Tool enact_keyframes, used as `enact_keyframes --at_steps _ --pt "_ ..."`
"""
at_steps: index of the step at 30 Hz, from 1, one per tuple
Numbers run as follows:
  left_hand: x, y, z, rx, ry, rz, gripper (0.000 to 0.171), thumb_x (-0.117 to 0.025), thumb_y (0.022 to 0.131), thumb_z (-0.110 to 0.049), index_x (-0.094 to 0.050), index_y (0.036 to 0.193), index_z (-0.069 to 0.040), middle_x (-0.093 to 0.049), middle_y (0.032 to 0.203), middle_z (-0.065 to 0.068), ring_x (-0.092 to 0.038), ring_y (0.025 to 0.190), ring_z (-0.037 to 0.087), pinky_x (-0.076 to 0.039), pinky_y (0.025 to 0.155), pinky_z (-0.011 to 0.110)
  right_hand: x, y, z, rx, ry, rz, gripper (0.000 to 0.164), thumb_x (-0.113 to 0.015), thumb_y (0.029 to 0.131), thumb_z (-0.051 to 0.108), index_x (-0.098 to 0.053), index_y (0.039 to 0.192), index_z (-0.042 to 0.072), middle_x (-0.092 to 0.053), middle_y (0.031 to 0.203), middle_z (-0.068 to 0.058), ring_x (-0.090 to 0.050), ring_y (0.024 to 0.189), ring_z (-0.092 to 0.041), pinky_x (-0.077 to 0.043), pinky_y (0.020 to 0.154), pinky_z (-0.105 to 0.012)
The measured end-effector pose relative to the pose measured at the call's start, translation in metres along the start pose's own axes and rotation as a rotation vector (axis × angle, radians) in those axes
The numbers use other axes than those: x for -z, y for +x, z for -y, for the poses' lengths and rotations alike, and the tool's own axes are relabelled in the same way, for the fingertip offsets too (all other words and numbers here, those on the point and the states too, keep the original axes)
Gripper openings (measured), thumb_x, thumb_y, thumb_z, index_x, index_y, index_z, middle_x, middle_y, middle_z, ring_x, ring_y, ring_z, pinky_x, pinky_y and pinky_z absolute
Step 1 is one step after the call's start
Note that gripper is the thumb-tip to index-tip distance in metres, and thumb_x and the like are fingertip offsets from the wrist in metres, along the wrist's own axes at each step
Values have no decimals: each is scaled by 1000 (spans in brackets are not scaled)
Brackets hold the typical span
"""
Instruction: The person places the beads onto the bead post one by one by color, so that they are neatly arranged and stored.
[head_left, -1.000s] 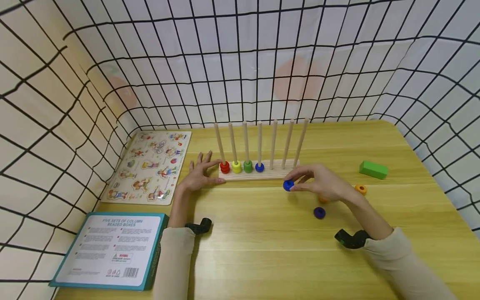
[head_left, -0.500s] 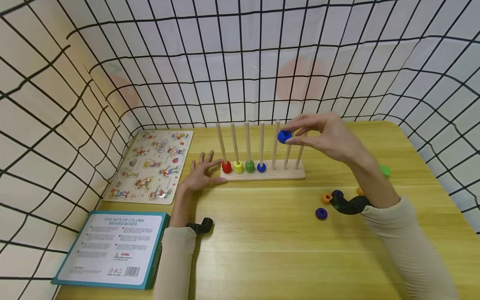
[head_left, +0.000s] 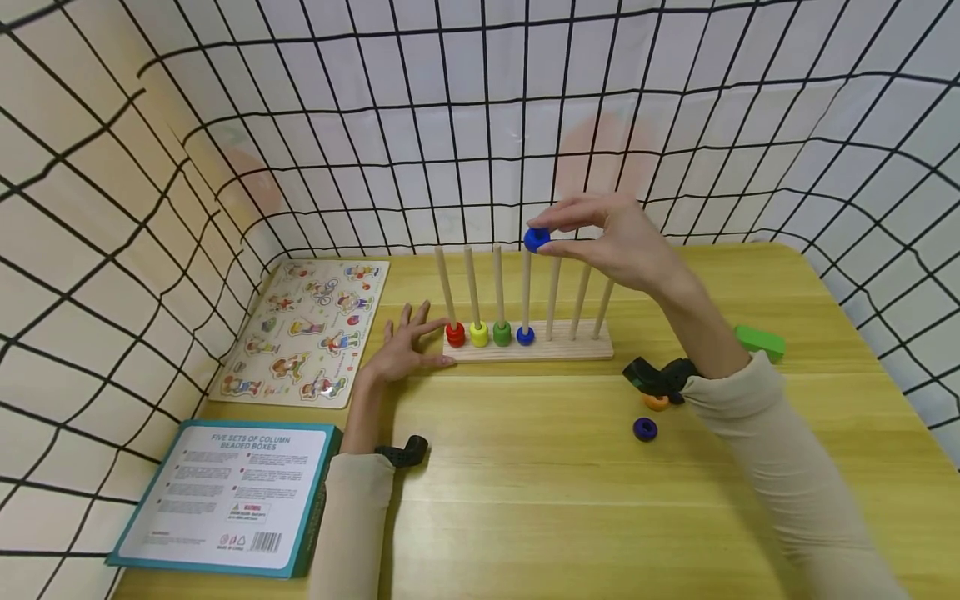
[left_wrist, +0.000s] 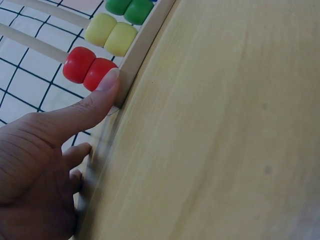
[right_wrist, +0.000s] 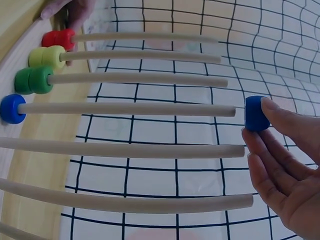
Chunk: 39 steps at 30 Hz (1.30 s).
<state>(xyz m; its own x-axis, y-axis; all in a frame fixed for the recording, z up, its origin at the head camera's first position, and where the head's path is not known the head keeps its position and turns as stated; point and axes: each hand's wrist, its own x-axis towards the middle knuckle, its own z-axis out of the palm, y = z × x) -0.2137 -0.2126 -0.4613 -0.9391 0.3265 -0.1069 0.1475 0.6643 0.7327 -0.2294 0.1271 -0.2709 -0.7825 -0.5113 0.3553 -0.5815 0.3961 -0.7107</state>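
My right hand (head_left: 626,242) pinches a blue bead (head_left: 536,241) between thumb and fingertips. In the right wrist view that bead (right_wrist: 257,113) is just off the tip of the fourth peg (right_wrist: 130,109), which has one blue bead (right_wrist: 12,108) at its foot. The wooden peg stand (head_left: 577,347) has several upright pegs. Two red beads (left_wrist: 87,67), two yellow beads (left_wrist: 110,34) and two green beads (right_wrist: 34,80) fill the feet of the first three. My left hand (head_left: 399,350) holds the stand's left end between thumb (left_wrist: 102,97) and index finger.
A purple bead (head_left: 645,429) and an orange bead (head_left: 656,402) lie on the table, partly under the right wrist camera (head_left: 656,379). A green block (head_left: 760,342) is farther right. On the left are a picture puzzle board (head_left: 300,333) and a teal-edged box (head_left: 225,500).
My right hand has lifted the blue bead from near the table, up and leftward to the top of the fourth peg. My left hand keeps its place at the stand's end.
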Motion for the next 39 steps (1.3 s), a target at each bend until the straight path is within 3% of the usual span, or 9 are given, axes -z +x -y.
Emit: enact_keyframes --at_steps 5,11,17,26,32,39 --pt "0 0 0 1 -9 1 75 -82 90 -29 -48 155 -16 -1 176 15 21 160 38 23 124 63 -4 5 -5 21 -21 16 29 -77 90 0 -77 119 3 -74 122 -15 -63 115 -23 -50 100 -20" --pt "0 0 0 0 1 6 75 -81 90 -28 -48 155 -16 0 176 15 21 160 38 23 124 63 -5 10 -6 46 -19 35 28 -76 91 -1 -77 119 2 -74 119 -16 -67 109 -26 -54 91 -16" --pt "0 1 2 -9 5 5 75 -81 90 -29 -48 155 -15 -1 175 17 21 160 40 23 124 64 -9 13 -5 21 -37 66 29 -76 91 1 -76 120 3 -74 121 -15 -68 109 -28 -52 85 -12" --pt "0 0 0 -1 4 3 74 -81 90 -28 -48 156 -16 -1 175 16 20 160 39 22 124 64 -11 15 -5 -3 -100 91 31 -77 92 7 -76 123 7 -73 123 -12 -63 111 -28 -49 90 -30" --pt "0 0 -1 -6 -4 0 74 -81 90 -28 -48 155 -14 -2 175 19 19 160 41 22 123 66 -12 14 -6 -38 -107 87 28 -75 96 12 -76 123 9 -73 119 -10 -67 103 -25 -52 88 -30" --pt "0 1 0 -6 -1 -4 73 -81 90 -28 -49 155 -14 -2 175 17 19 160 40 21 124 66 -13 12 -6 -84 -94 72 28 -77 94 14 -77 121 9 -74 120 -10 -67 103 -26 -53 92 -39"
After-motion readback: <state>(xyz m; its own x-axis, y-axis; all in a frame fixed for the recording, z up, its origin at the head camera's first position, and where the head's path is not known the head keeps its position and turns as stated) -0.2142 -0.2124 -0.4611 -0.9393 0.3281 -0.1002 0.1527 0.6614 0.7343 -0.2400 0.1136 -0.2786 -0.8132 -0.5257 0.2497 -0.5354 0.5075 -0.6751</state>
